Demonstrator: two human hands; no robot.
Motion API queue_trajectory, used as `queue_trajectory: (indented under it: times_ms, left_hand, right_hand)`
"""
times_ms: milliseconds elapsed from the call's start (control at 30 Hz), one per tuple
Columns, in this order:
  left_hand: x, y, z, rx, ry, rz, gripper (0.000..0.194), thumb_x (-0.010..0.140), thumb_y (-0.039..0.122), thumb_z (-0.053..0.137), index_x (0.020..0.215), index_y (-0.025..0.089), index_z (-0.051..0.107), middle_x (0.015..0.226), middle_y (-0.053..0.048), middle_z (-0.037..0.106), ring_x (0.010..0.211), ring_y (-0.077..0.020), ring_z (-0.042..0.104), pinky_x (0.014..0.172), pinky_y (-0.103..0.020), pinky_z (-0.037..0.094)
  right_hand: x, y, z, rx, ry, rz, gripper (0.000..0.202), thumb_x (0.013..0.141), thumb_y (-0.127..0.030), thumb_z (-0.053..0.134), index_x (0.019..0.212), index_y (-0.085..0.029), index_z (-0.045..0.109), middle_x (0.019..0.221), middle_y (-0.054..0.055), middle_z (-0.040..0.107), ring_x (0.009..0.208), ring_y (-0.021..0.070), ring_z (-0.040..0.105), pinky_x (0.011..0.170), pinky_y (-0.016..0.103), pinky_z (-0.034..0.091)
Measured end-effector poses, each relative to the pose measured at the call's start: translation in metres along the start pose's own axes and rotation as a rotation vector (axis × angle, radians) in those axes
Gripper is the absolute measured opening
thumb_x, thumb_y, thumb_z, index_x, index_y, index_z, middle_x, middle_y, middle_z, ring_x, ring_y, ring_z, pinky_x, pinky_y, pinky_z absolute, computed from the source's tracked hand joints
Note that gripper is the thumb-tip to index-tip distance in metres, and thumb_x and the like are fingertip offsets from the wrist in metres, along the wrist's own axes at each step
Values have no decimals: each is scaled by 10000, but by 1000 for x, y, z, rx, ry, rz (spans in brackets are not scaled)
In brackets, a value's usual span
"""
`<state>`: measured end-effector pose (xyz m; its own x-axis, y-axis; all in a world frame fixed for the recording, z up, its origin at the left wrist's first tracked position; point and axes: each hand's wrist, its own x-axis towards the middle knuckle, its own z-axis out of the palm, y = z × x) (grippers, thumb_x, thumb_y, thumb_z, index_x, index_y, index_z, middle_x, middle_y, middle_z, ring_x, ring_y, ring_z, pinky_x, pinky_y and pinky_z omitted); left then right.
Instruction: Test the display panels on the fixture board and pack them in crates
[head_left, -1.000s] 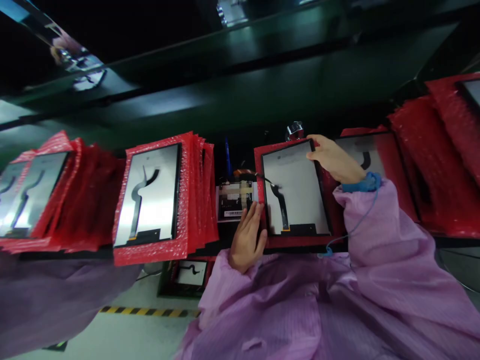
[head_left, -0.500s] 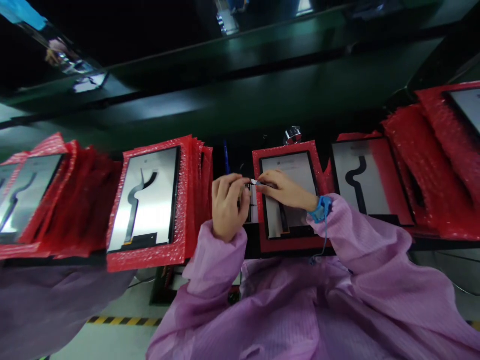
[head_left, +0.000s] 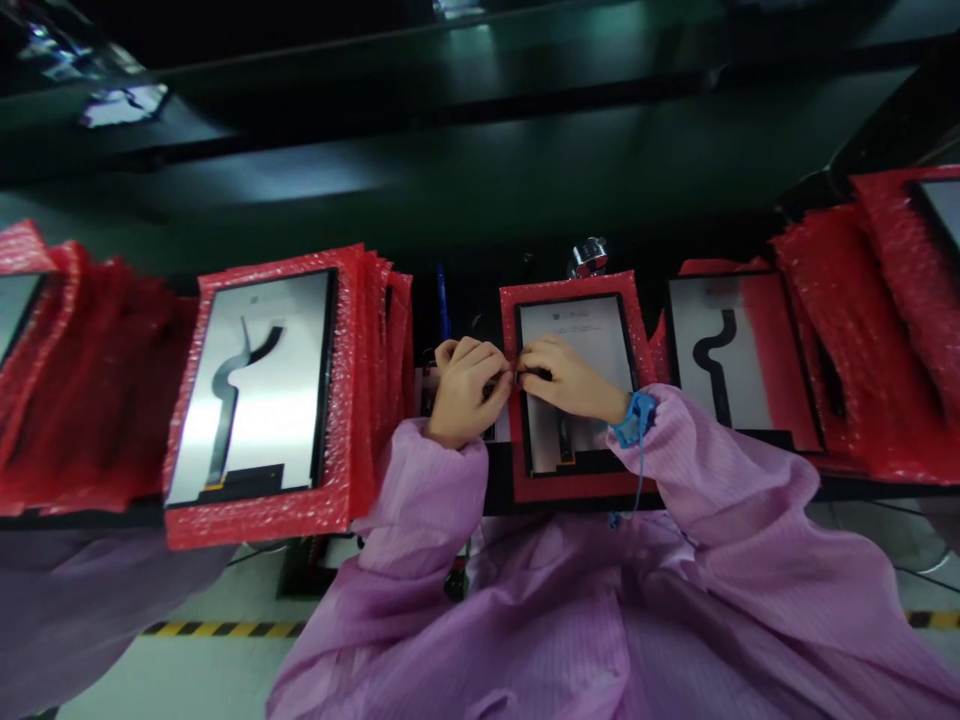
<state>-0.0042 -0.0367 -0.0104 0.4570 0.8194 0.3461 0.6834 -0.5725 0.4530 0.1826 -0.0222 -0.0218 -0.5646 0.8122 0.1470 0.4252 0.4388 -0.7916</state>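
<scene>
A display panel (head_left: 581, 322) with a pale back and black border lies on red bubble wrap (head_left: 511, 300) in front of me. Its dark flex cable (head_left: 565, 440) runs up beneath my right hand (head_left: 571, 380), and a dark strip shows between that hand's pinched fingers. Around the right wrist sits a blue wrist strap (head_left: 634, 418) with a thin cord. My left hand (head_left: 469, 390) is closed at the panel's left edge, its fingertips almost meeting those of the right. What the left fingers hold is hidden. Below the left hand, a small light-and-dark item (head_left: 501, 428) is partly covered.
To the left, a panel with a forked cable (head_left: 289, 390) tops a red-wrapped stack. Another panel (head_left: 720, 330) lies to the right, beside more red bubble wrap (head_left: 855, 330). Behind are a blue pen-like stick (head_left: 444, 300) and a shiny metal object (head_left: 589, 257).
My left hand has turned palm-down and closed in against the right fingertips. The pale tip seen between the hands is now hidden. The view has shifted slightly.
</scene>
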Motion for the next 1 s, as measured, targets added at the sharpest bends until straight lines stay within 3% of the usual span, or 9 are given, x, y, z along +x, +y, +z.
queue_trajectory:
  times_ms: [233, 667, 833, 933, 1000]
  left_hand:
    - [-1, -1, 2, 45, -5, 43, 193, 917, 187, 487, 739, 200, 562, 783, -20, 666, 853, -217, 550, 880, -447, 310]
    - [-2, -1, 6, 92, 69, 106, 190, 916, 180, 497, 734, 203, 545, 783, -26, 678, 848, -223, 540, 838, -435, 312]
    - [-2, -3, 5, 40, 77, 58, 194, 917, 207, 511, 729, 206, 562, 786, -21, 669, 845, -222, 549, 844, -441, 327]
    - [-2, -5, 4, -20, 203, -49, 208, 935, 225, 501, 738, 211, 568, 830, -28, 660, 885, -225, 574, 874, -443, 369]
    - [-5, -3, 3, -37, 437, -172, 190, 969, 243, 450, 885, 219, 618, 1001, -62, 663, 1029, -245, 579, 960, -463, 393]
  right_hand:
    - [-1, 3, 1, -48, 2, -31, 181, 894, -175, 533, 740, -156, 626, 832, 41, 592, 818, 162, 494, 869, 344, 358]
    - [-1, 7, 0, -46, -37, -68, 191, 940, -195, 514, 754, -172, 550, 843, 37, 588, 844, 167, 503, 891, 350, 361]
    - [-1, 5, -3, 20, -53, -49, 232, 973, -230, 481, 763, -173, 560, 882, 50, 612, 891, 169, 516, 945, 360, 376]
    - [-3, 2, -15, 132, -79, -20, 257, 972, -245, 475, 751, -166, 579, 872, 48, 615, 878, 161, 537, 917, 340, 405]
    - [-6, 2, -28, 242, -57, 27, 308, 999, -305, 436, 793, -162, 614, 865, 44, 622, 842, 151, 560, 867, 322, 435]
